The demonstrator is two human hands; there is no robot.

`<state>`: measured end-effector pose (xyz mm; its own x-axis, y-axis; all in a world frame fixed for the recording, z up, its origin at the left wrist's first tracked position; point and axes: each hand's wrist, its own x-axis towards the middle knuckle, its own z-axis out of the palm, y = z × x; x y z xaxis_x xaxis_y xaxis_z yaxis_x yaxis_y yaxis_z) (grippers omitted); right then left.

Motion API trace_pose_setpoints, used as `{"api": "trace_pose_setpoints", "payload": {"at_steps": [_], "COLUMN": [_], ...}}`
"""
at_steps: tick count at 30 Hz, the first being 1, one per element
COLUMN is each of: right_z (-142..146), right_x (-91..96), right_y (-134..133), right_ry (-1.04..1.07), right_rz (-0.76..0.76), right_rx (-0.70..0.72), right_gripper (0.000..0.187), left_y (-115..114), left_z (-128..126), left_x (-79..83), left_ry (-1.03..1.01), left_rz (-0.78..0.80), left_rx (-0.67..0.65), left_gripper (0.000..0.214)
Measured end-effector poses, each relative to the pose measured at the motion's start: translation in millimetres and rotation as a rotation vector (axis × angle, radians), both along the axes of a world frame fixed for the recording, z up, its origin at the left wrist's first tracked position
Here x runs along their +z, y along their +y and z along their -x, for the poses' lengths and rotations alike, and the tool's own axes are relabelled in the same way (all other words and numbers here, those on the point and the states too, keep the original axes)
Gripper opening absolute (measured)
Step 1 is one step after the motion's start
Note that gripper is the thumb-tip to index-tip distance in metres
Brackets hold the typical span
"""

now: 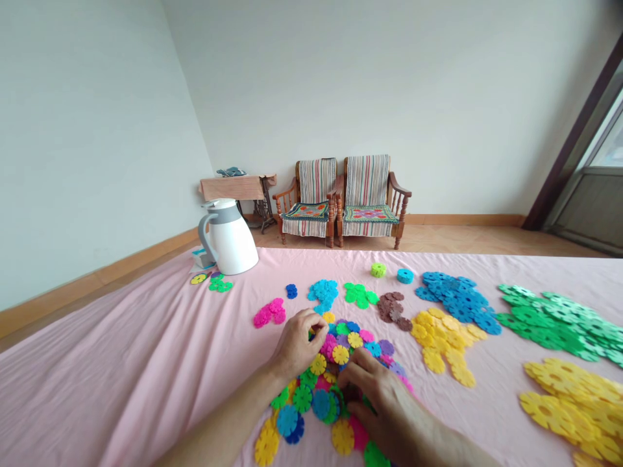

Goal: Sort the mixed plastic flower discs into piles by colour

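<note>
A mixed heap of notched plastic flower discs (318,364) in several colours lies on the pink cloth in front of me. Over its far left edge is my left hand (300,342), its fingers curled and thumb and fingertips pressed together; whatever is between them is hidden. My right hand (382,402) reaches into the right side of the heap with bent fingers. Something dark, perhaps a brown disc, shows under those fingers, but I cannot make it out. Beyond the hands lie small sorted groups: pink discs (269,312), light blue discs (323,293), green discs (360,295) and brown discs (392,309).
To the right spread larger piles of blue discs (455,295), yellow discs (444,338), green discs (559,321) and big yellow discs (577,405). A white jug (233,243) stands at the far left of the pink cloth (160,363). Two wooden armchairs (367,188) are beyond.
</note>
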<state>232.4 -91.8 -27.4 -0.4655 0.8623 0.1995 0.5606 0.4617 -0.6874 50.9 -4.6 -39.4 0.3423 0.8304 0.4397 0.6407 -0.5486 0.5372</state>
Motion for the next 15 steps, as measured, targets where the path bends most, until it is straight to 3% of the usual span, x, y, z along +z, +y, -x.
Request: {"api": "trace_pose_setpoints", "payload": {"at_steps": [4, 7, 11, 15], "right_z": [-8.3, -31.3, -69.7, -77.4], "right_x": [-1.4, -7.9, -20.9, -19.8], "right_y": [10.1, 35.2, 70.8, 74.5], "right_ry": [0.115, 0.137, 0.123, 0.121], "right_rz": [0.001, -0.123, -0.214, -0.266], "right_rx": [-0.077, -0.287, -0.515, -0.611], "right_gripper": [0.022, 0.010, 0.009, 0.016], "left_y": [0.5, 0.6, 1.2, 1.9], "left_z": [0.1, 0.0, 0.0, -0.2], "left_x": [0.1, -1.1, -3.6, -3.9], "left_ry": [0.003, -0.003, -0.021, -0.022], "left_rz": [0.001, -0.003, -0.014, -0.015], "left_rx": [-0.003, -0.004, -0.007, -0.009], "left_gripper": [0.016, 0.016, 0.017, 0.017]}}
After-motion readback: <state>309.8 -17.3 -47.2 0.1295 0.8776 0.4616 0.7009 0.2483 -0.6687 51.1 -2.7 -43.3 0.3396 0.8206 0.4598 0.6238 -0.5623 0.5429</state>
